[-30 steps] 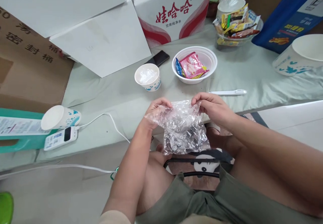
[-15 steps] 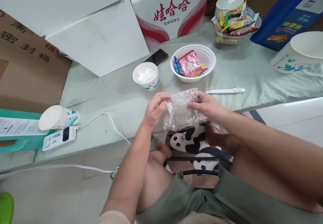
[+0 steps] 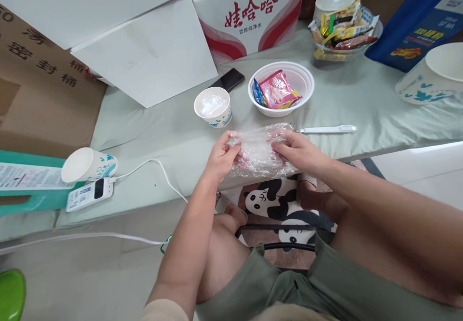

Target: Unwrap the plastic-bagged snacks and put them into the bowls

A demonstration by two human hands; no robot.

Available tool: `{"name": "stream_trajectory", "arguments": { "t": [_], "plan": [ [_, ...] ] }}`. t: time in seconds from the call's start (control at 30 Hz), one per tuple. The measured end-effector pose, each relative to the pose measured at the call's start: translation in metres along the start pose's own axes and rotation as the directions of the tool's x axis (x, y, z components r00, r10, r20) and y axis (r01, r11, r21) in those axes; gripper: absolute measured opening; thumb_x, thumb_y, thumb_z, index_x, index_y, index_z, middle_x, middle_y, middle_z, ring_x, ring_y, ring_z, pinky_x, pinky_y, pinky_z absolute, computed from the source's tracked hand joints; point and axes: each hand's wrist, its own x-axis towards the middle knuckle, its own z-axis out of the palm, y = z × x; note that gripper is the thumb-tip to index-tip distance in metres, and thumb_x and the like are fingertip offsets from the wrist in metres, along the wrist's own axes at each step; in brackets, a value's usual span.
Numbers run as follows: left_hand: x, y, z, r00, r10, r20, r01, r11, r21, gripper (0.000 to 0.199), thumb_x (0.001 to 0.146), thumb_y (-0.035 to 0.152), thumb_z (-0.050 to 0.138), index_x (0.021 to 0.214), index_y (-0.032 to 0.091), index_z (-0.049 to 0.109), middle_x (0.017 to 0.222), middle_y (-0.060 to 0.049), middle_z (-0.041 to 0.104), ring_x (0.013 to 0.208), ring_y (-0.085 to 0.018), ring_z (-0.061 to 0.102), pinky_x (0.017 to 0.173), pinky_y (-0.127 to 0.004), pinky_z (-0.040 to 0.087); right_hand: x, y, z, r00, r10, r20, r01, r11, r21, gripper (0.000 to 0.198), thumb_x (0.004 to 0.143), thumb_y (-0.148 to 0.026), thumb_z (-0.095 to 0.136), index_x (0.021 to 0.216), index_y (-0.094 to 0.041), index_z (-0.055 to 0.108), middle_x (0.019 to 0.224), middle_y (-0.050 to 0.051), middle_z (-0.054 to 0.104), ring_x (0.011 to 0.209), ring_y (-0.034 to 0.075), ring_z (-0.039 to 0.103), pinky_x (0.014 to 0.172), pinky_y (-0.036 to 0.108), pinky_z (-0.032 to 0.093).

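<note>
A crumpled clear plastic bag (image 3: 258,154) is stretched between my hands over the front edge of the cloth-covered table. My left hand (image 3: 223,156) pinches its left side, thumb on top. On the right side, my right hand (image 3: 298,150) grips it the same way, with some fingers behind or inside the film. Beyond my hands stand a paper cup (image 3: 219,121) with clear plastic in it and a white bowl (image 3: 307,82) holding snack packets (image 3: 277,89). A white-handled knife or similar tool (image 3: 329,129) lies right of my right hand, its other end hidden by that hand.
A phone (image 3: 231,78) lies behind the cup, before white boxes (image 3: 144,56). At left are a tipped paper cup (image 3: 85,166) and a white power bank (image 3: 90,195) with a cable (image 3: 159,167). A snack-filled clear bowl (image 3: 347,51) and a large paper tub (image 3: 427,82) stand right.
The bag has been spread wider and lifted slightly, and my fingers now reach further into or behind its film. The whole view has shifted slightly.
</note>
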Motion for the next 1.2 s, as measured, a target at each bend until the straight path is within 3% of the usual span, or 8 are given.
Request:
{"name": "stream_trajectory", "arguments": {
  "t": [0.23,0.37,0.5,0.6,0.7,0.87,0.97,1.2],
  "plan": [
    [0.001,0.003,-0.008,0.999,0.037,-0.022,-0.041,0.985,-0.169,0.028,0.073,0.046,0.062,0.069,0.019,0.061,0.064,0.000,0.057,0.048,-0.010,0.050,0.042,-0.022,0.042,-0.004,-0.005,-0.003,0.989,-0.133,0.056,0.120,0.972,0.202,0.012,0.079,-0.032,0.061,0.080,-0.023,0.068,0.075,0.001,0.064,0.062,0.014,0.056,0.064,0.031,0.049],
    [0.002,-0.001,-0.009,0.992,0.095,-0.077,-0.101,0.992,-0.073,0.028,0.069,0.042,0.074,0.074,0.019,0.060,0.069,0.003,0.055,0.055,-0.008,0.052,0.049,-0.020,0.045,-0.004,-0.004,-0.011,0.960,-0.238,0.146,0.262,0.948,-0.182,0.038,0.090,-0.041,0.046,0.068,-0.022,0.070,0.088,0.008,0.069,0.084,0.022,0.062,0.085,0.039,0.049],
    [0.001,-0.005,-0.004,0.995,0.095,0.015,-0.095,0.993,0.075,0.031,0.063,0.022,0.080,0.085,0.020,0.058,0.077,0.005,0.057,0.058,-0.007,0.055,0.056,-0.020,0.050,-0.002,-0.006,-0.015,0.915,-0.395,-0.087,0.319,0.838,-0.443,0.020,0.082,-0.043,0.062,0.081,-0.023,0.064,0.106,0.009,0.069,0.102,0.026,0.061,0.094,0.042,0.046],
    [0.001,-0.004,0.000,0.991,0.101,0.092,-0.106,0.994,0.040,0.045,0.063,0.019,0.080,0.101,0.023,0.057,0.087,0.004,0.061,0.061,-0.007,0.058,0.057,-0.020,0.050,0.001,-0.006,-0.014,0.954,-0.298,0.032,0.285,0.871,-0.401,0.038,0.073,-0.042,0.072,0.105,-0.024,0.062,0.101,0.006,0.072,0.093,0.024,0.063,0.085,0.039,0.048],
    [0.003,-0.002,0.003,0.990,0.138,0.024,-0.135,0.986,-0.100,0.075,0.059,0.020,0.086,0.125,0.031,0.050,0.103,0.002,0.065,0.070,-0.008,0.064,0.062,-0.019,0.051,0.004,-0.005,-0.005,0.968,-0.115,0.225,0.210,0.862,-0.462,0.019,0.076,-0.038,0.066,0.084,-0.022,0.063,0.070,0.000,0.065,0.067,0.018,0.057,0.068,0.032,0.044],
    [0.007,-0.003,0.003,0.991,-0.004,0.132,0.026,0.985,-0.170,0.048,0.062,0.037,0.088,0.101,0.019,0.067,0.092,-0.003,0.071,0.079,-0.014,0.068,0.073,-0.025,0.056,0.009,-0.007,0.015,0.975,-0.196,0.101,0.217,0.931,-0.293,0.021,0.082,-0.038,0.058,0.093,-0.021,0.063,0.084,0.001,0.069,0.077,0.019,0.061,0.071,0.031,0.046],
    [0.007,-0.004,-0.001,1.000,0.003,0.025,-0.001,0.996,-0.090,0.033,0.069,0.039,0.084,0.088,0.017,0.068,0.075,0.000,0.068,0.065,-0.010,0.063,0.060,-0.020,0.053,0.013,-0.013,0.021,0.970,-0.235,0.055,0.239,0.903,-0.356,0.025,0.083,-0.044,0.061,0.092,-0.021,0.062,0.079,0.001,0.068,0.076,0.020,0.060,0.071,0.032,0.046],
    [-0.006,0.001,-0.012,0.991,0.015,0.137,0.003,0.991,-0.131,0.040,0.075,0.040,0.078,0.108,0.022,0.063,0.054,0.009,0.057,0.041,-0.008,0.050,0.041,-0.019,0.041,0.012,-0.020,0.030,0.967,-0.200,0.156,0.210,0.976,-0.051,0.037,0.081,-0.036,0.063,0.116,-0.024,0.057,0.062,-0.007,0.056,0.059,0.014,0.055,0.059,0.028,0.047]
  ]
}}
